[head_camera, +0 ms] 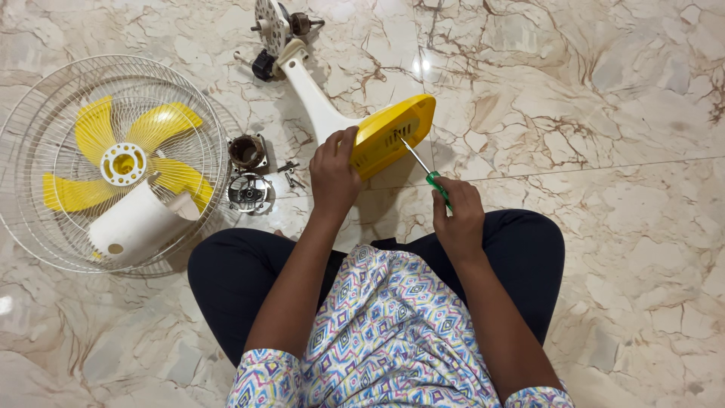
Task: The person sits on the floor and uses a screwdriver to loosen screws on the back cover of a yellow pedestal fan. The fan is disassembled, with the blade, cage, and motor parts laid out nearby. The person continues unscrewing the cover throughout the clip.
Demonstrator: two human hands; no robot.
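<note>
My left hand [332,172] grips the near edge of a yellow fan base cover [393,132], which is joined to a white stand arm [316,94] lying on the marble floor. In my right hand [457,215] is a green-handled screwdriver [423,168]; its metal tip touches the yellow cover's slotted side. I sit cross-legged just behind the cover.
A round wire fan guard [30,151] lies at the left with yellow blades [162,121] and a white motor housing [136,223] in it. Motor parts [248,170], loose screws [291,175] and a motor bracket [273,26] lie on the floor nearby.
</note>
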